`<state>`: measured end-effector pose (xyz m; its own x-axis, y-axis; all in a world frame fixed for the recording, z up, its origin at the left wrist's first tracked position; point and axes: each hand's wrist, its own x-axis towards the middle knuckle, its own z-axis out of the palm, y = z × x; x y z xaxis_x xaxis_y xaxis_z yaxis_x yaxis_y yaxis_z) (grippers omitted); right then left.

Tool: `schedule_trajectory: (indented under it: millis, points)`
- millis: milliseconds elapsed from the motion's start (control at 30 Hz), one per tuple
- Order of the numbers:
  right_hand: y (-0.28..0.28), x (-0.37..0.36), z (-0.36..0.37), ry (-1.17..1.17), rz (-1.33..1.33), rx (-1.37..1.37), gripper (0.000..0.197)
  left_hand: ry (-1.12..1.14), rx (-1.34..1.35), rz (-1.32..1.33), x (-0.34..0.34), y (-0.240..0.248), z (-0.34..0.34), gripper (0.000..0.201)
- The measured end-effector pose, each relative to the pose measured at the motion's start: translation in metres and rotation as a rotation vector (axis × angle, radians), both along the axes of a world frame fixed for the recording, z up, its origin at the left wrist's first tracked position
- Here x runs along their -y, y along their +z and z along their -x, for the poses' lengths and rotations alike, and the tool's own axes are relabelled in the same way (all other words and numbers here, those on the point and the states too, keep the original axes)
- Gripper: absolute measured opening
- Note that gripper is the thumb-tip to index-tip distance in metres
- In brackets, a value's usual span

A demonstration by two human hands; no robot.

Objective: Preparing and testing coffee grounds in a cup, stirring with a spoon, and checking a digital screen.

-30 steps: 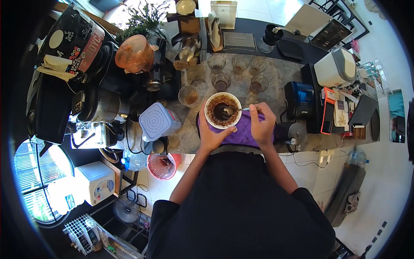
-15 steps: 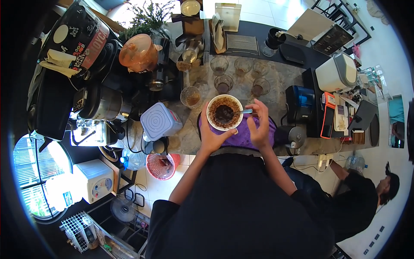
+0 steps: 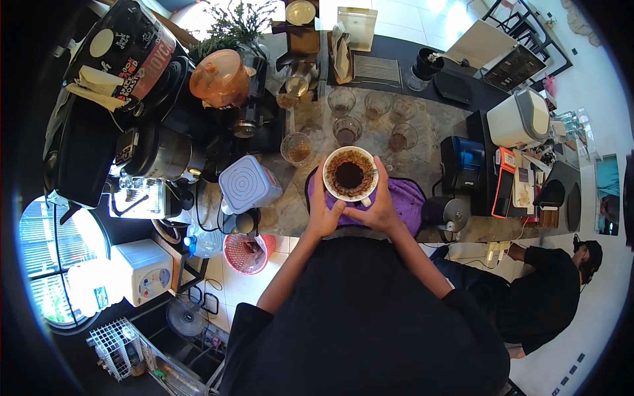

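Between my two hands is a white cup (image 3: 350,195) of dark coffee, brown grounds clinging to its inner wall. My left hand (image 3: 323,210) wraps its left side, and my right hand (image 3: 382,210) closes round the right side. Both thumbs meet near the cup's handle, at the side toward me. A small bit of the spoon (image 3: 375,171) shows at the right rim beside my right fingers; the rest is hidden. Under the cup and my hands lies a purple cloth (image 3: 406,198). Beyond stand several clear glasses, among them one with dark residue (image 3: 347,131) and one with brown liquid (image 3: 296,150).
To the left are a lidded plastic tub (image 3: 249,185), a grinder with an orange hopper (image 3: 220,79) and a pink basket (image 3: 249,254) on the floor. A metal pitcher (image 3: 454,212) and a blue-black box (image 3: 461,164) stand at right. A co-worker (image 3: 541,290) is behind on the right.
My right hand, apart from the cup by the spoon before, now grips the cup's right side. The cup sits slightly further right in view, its handle toward me. The co-worker has leaned and turned.
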<state>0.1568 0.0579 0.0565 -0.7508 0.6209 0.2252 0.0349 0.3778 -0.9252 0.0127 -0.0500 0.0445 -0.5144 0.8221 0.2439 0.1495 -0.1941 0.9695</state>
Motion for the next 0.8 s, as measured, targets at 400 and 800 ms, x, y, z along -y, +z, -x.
schedule_trajectory:
  millis: [400,800]
  points:
    - [0.006,-0.005,0.012,-0.091,0.073,-0.078,0.130,-0.069,0.031,0.029,0.012,0.007,0.004,0.111]
    - [0.008,-0.006,0.018,-0.030,0.093,-0.135,0.137,-0.012,0.188,-0.066,0.016,-0.006,0.008,0.091]
